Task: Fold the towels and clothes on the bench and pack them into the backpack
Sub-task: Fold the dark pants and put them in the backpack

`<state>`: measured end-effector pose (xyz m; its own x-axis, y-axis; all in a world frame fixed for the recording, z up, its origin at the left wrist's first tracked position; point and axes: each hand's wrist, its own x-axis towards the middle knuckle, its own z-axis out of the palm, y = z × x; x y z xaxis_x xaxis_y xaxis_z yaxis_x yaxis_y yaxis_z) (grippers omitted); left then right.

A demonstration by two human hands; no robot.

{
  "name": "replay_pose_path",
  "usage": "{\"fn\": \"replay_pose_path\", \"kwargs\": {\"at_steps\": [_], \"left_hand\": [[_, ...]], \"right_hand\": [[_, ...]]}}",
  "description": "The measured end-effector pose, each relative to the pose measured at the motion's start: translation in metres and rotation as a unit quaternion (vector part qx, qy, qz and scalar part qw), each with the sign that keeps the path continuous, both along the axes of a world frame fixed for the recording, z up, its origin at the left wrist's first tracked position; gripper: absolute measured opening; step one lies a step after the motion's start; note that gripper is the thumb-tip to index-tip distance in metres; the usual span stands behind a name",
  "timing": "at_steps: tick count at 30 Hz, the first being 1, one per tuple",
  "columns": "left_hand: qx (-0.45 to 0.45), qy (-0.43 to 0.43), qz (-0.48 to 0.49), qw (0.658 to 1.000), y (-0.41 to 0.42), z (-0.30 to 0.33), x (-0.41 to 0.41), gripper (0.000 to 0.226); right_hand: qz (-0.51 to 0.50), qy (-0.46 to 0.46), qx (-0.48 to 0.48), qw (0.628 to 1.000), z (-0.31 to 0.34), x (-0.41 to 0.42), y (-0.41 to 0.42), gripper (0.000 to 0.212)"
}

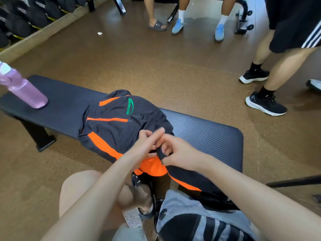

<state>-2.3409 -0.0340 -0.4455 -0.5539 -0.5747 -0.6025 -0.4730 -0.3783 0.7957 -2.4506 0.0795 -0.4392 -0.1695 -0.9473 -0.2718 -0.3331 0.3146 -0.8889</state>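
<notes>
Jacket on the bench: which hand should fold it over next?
Probably the left hand. Both hands meet at the near edge of the black and orange jacket, but the right hand pinches a dark strip of it, so it can anchor. Most of the jacket lies on the left side.

— Far left of the surface?
— One pink bottle [26, 90], standing. Dark dumbbells [26, 16] racked beyond it.
— Far side of the brown floor [156, 66]?
— Bystanders' legs; blue shoes [219, 33], black trainers [265, 103] right.
</notes>
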Motion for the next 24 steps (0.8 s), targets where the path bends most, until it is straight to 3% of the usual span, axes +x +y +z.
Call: {"fn": "replay_pose_path", "kwargs": {"at_steps": [2,4,6,8,10,13,15,19,22,24], "left_hand": [[-0.084,-0.056,-0.021,0.995,-0.005,-0.004,0.004,0.048],[-0.091,-0.069,-0.017,0.993,-0.009,-0.005,0.006,0.029],[-0.015,-0.026,0.055,0.998,-0.013,-0.001,0.008,0.029],[0.078,0.028,0.122,0.989,-0.012,0.009,0.012,0.026],[0.136,0.044,0.135,0.980,-0.007,0.015,0.019,0.024],[0.163,0.042,0.142,0.975,-0.001,0.019,0.019,0.034],[0.175,0.043,0.139,0.974,0.006,0.019,0.020,0.040],[0.138,0.008,0.144,0.980,0.006,0.022,0.018,0.033],[0.048,-0.034,0.163,0.985,-0.016,0.012,0.015,0.024],[0.006,-0.050,0.172,0.984,-0.021,0.009,0.012,0.019]], "right_hand": [[0.028,-0.087,0.041,0.995,-0.003,-0.001,0.001,0.040],[-0.027,-0.170,0.061,0.983,-0.009,-0.010,0.002,0.036],[-0.164,-0.220,0.075,0.959,-0.019,-0.020,0.001,0.036],[-0.259,-0.173,0.112,0.944,-0.033,-0.029,-0.006,0.034],[-0.251,-0.157,0.146,0.944,-0.041,-0.031,-0.017,0.037],[-0.205,-0.304,0.146,0.919,-0.041,-0.023,-0.034,0.050],[-0.191,-0.358,0.137,0.904,-0.035,-0.012,-0.040,0.044],[-0.290,-0.364,0.085,0.881,-0.034,-0.009,-0.044,0.013],[-0.318,-0.367,0.053,0.873,-0.020,-0.036,-0.035,0.002],[-0.314,-0.374,0.033,0.872,0.001,-0.059,-0.026,0.004]]}}
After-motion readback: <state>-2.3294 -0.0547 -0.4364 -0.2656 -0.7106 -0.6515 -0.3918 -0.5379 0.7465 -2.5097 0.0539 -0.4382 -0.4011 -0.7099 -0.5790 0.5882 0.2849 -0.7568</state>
